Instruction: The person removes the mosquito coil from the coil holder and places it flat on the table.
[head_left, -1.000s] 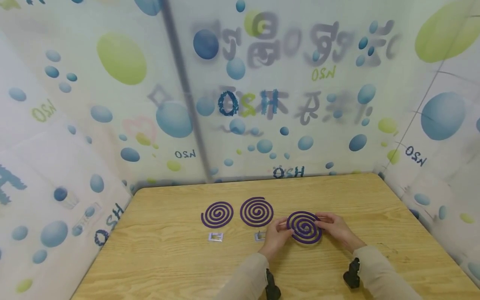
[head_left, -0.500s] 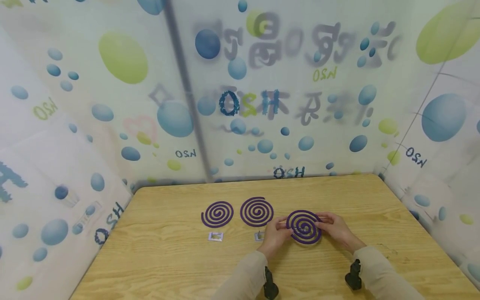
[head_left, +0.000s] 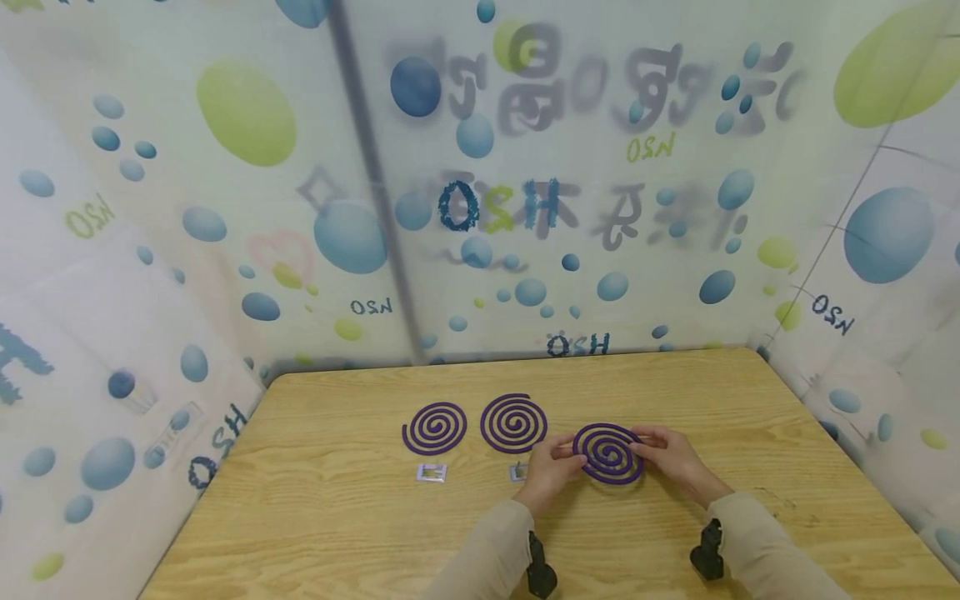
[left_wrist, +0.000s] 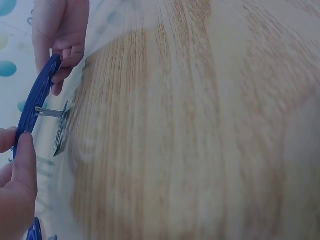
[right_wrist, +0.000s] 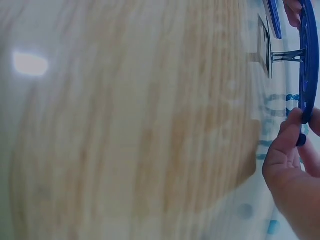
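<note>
A purple mosquito coil is held between both hands in the head view. My left hand pinches its left rim, thumb on top and fingers beneath. On the opposite rim, my right hand pinches with its thumb over the coil. Seen edge-on in the left wrist view, the coil sits at the tip of a thin metal prong rising from a flat metal stand. The same stand shows below the coil in the right wrist view; the coil hides it in the head view.
Two more purple coils, a left one and a middle one, lie farther back on the wooden table. In front of them are two small metal stands, one fully visible, the other partly behind my left hand.
The coil between my hands has tilted slightly flatter, its near edge rising a little. Both hands stay in nearly the same place, still gripping it.
</note>
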